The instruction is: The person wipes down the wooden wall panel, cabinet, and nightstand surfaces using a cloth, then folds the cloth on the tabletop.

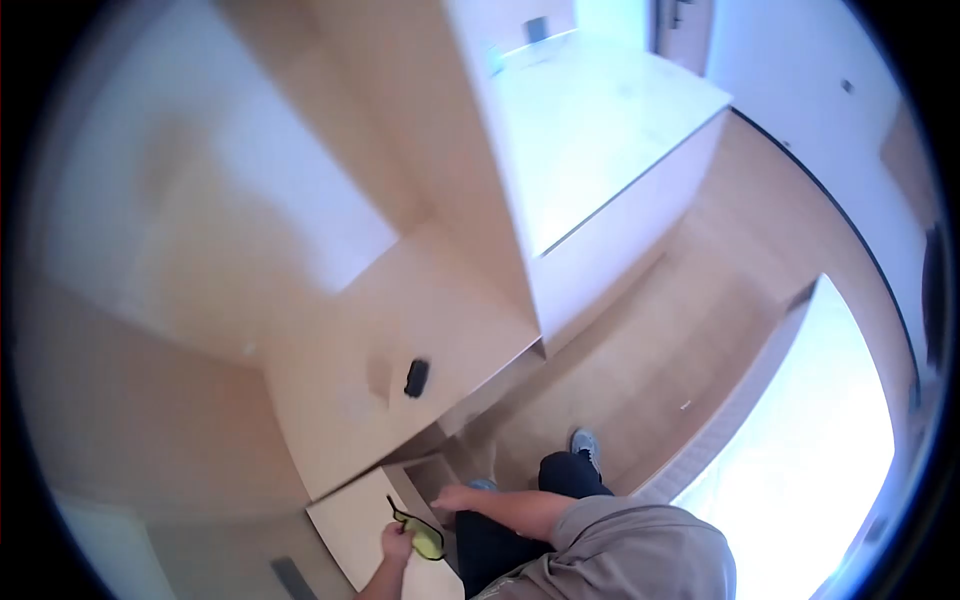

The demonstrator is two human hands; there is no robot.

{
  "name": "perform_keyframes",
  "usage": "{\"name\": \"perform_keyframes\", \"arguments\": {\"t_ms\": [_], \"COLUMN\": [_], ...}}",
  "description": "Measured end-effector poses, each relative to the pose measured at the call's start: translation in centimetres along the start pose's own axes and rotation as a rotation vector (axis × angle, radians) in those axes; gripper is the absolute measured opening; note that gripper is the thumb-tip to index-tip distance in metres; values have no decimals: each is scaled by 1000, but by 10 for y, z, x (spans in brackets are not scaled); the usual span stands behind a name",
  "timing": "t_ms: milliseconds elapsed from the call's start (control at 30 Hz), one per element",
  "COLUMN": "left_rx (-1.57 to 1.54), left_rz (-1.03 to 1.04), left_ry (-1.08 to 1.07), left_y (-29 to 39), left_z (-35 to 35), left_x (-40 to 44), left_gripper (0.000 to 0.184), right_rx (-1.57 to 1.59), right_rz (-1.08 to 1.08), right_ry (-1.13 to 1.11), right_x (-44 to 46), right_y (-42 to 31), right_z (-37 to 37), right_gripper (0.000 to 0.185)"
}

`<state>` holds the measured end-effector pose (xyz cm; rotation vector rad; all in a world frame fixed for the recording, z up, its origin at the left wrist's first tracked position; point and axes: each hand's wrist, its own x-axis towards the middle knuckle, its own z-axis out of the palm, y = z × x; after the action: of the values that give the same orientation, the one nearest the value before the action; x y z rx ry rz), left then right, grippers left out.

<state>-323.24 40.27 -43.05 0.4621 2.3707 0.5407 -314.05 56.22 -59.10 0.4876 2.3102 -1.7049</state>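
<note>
My left hand [397,542] is closed on a pair of yellow-green tinted glasses [427,540] with a black rim and a black strip sticking up. It is over a pale wooden panel [350,525] beside an open drawer [427,474]. My right hand [455,498] is at the drawer's near right edge, in front of my knee. Its fingers are small and blurred, so their grip is unclear. A small black object [416,378] lies on the wooden shelf [345,400] beyond the drawer; its kind does not show.
A tall wooden partition [470,190] rises from the shelf. Behind it stands a white-topped counter [600,130]. Another bright white top [810,460] is close on my right. My foot in a grey shoe [585,442] is on the wooden floor [640,340] between them.
</note>
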Motion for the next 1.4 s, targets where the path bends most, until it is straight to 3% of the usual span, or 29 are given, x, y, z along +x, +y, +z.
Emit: {"name": "perform_keyframes", "arguments": {"t_ms": [33,100,133,167,200,233,300,367,400,433,467,500,567,600,700,733,800,833,900,933,967,1033,1067,1133,1233,1367,1400], "left_rx": [-27,272,359,443,567,683,756,734,706,677,671,680,704,707,617,604,692,759,829,858,883,904,897,905,937,1032,1019], "left_rz": [70,246,381,511,536,549,750,753,890,1030,1042,1070,1213,1320,1382,1420,1536,1571,1686,1737,1774,1779,1744,1805,1900,1948,1956], "left_ry": [-67,-316,-403,-487,-566,-636,-699,-833,-873,-912,-924,-929,-955,-973,-1008,-1035,-1142,-1177,-1322,-1347,-1384,-1480,-1519,-1587,-1662,-1753,-1749], "left_y": [4,90,115,139,194,252,308,379,403,425,450,480,525,542,590,607,639,653,686,694,705,729,745,784,832,911,919], "left_z": [10,18,30,41,42,44,63,74,84,94,96,98,119,134,147,152,166,178,213,224,238,261,269,291,311,345,346], "left_x": [13,1,3,3,-20,-44,-58,-94,-102,-112,-128,-150,-184,-193,-243,-258,-284,-296,-314,-330,-341,-352,-354,-354,-350,-356,-353], "left_gripper": [34,35,35,35,33,32,32,31,29,28,28,26,25,25,24,24,23,22,23,23,23,22,22,21,22,23,23], "right_rx": [64,498,508,727,773,898,998,967,952,603,247,243,-177,-239,-442,-423,-329,-304,-175,-181,-156,-27,-12,382,383,463,482], "right_rz": [154,359,320,405,497,469,705,689,696,582,462,489,488,525,723,807,704,759,651,604,650,615,642,869,960,1011,975], "right_ry": [38,33,168,220,318,476,655,1034,1039,1237,1405,1432,1336,1307,1147,1205,1280,1337,1355,1378,1425,1384,1415,1428,1698,1801,1913], "right_x": [-40,-103,-168,-172,-187,-227,-305,-373,-403,-434,-463,-487,-535,-562,-600,-616,-637,-645,-656,-664,-665,-658,-661,-678,-668,-680,-683], "right_y": [-11,-11,-42,-2,30,41,50,43,30,15,2,-9,-31,-47,-51,-59,-81,-74,-54,-52,-38,2,-3,-36,-19,-10,-29], "right_z": [-43,-106,-152,-150,-152,-162,-198,-214,-220,-226,-228,-231,-247,-257,-275,-280,-291,-291,-290,-285,-282,-280,-287,-316,-321,-351,-360], "right_gripper": [53,54,52,56,46,42,44,61,61,70,79,79,90,90,98,98,99,99,97,80,80,60,60,43,39,32,28]}}
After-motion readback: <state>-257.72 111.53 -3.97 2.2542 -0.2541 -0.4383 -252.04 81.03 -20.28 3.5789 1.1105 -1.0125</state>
